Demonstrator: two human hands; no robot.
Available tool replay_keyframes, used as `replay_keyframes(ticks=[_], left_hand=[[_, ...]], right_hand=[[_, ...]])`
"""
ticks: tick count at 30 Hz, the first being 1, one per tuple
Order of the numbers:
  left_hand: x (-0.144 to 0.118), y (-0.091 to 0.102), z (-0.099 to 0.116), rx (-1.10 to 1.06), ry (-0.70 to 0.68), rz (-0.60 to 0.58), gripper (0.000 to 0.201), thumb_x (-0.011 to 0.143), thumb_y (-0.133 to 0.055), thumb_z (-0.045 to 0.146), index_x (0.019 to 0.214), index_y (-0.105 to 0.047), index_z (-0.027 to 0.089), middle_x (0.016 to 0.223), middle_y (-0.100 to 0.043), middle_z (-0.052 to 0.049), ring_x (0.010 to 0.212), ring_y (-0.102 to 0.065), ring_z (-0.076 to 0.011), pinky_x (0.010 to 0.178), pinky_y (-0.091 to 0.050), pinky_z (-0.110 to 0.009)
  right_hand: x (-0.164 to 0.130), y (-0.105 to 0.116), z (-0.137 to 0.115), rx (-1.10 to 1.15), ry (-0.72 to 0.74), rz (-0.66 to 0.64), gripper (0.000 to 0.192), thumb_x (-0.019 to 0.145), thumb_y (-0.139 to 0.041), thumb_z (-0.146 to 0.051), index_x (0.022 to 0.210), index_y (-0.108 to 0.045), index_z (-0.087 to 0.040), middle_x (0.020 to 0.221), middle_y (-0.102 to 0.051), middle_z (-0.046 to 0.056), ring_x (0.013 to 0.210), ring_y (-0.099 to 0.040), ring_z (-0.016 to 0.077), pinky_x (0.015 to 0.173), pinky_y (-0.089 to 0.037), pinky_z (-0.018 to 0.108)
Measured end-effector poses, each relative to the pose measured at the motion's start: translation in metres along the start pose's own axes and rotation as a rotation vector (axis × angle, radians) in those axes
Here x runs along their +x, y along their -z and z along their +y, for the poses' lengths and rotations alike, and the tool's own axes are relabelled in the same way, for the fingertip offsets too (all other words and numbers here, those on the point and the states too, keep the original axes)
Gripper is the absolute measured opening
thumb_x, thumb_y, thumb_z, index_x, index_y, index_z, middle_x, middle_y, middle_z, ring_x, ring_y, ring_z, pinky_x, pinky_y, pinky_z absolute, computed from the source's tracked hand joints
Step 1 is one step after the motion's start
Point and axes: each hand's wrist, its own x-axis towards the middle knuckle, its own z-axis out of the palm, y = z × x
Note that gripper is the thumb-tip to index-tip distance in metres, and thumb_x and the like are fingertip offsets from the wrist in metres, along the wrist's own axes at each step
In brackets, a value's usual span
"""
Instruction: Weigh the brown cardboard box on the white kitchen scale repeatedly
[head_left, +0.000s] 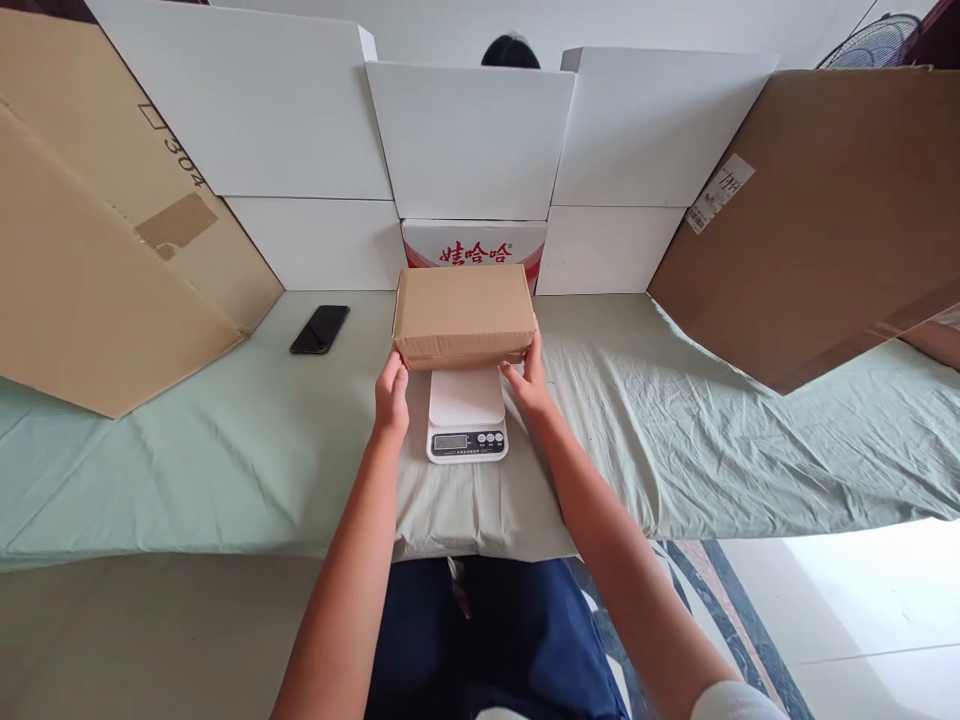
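Observation:
A closed brown cardboard box [463,312] sits at the far end of a white digital kitchen scale [466,418] on the green-sheeted table [225,440]. My left hand [391,392] grips the box's near left corner. My right hand [528,379] grips its near right corner. The scale's display and buttons face me, uncovered by the box.
A black phone [320,329] lies left of the box. White cartons [469,140] and a red-printed carton [474,245] form a wall behind. Large brown cardboard sheets [90,240] [817,210] lean at both sides. A person's head [510,52] shows above the wall.

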Motion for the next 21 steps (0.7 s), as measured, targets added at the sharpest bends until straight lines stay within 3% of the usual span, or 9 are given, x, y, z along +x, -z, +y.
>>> replay_keyframes(ticks=[7,10,14,21], left_hand=[[-0.067,0.011,0.016,-0.045,-0.042,-0.027,0.085,0.09,-0.054,0.072,0.156,-0.048,0.019,0.155,-0.057,-0.014,0.151,-0.045,-0.0343,0.126,-0.034,-0.046],[-0.086,0.019,0.017,-0.048,-0.027,0.008,0.082,0.091,-0.053,0.071,0.155,-0.049,0.021,0.159,-0.052,-0.014,0.153,-0.042,-0.0344,0.126,-0.033,-0.046],[-0.095,0.024,0.014,-0.052,0.001,0.042,0.077,0.094,-0.05,0.068,0.154,-0.051,0.02,0.161,-0.05,-0.015,0.152,-0.043,-0.0324,0.126,-0.034,-0.045],[-0.094,0.023,0.011,-0.005,0.019,0.018,0.084,0.091,-0.049,0.074,0.156,-0.048,0.021,0.161,-0.05,-0.016,0.151,-0.044,-0.033,0.125,-0.036,-0.046]], right_hand=[[-0.056,0.008,-0.026,-0.023,-0.027,0.008,0.094,0.09,-0.061,-0.066,0.165,-0.014,-0.035,0.176,-0.018,0.004,0.165,-0.016,0.029,0.135,-0.021,0.051],[-0.073,0.008,-0.032,-0.03,-0.031,-0.02,0.092,0.091,-0.06,-0.065,0.165,-0.015,-0.034,0.175,-0.02,0.005,0.164,-0.019,0.0293,0.135,-0.02,0.051],[-0.082,0.007,-0.031,0.013,-0.03,-0.04,0.09,0.092,-0.061,-0.062,0.165,-0.014,-0.036,0.174,-0.024,0.006,0.16,-0.03,0.0301,0.132,-0.028,0.052],[-0.08,0.009,-0.028,-0.037,-0.04,0.003,0.089,0.092,-0.062,-0.061,0.165,-0.018,-0.036,0.174,-0.023,0.003,0.164,-0.017,0.0307,0.135,-0.018,0.055]])
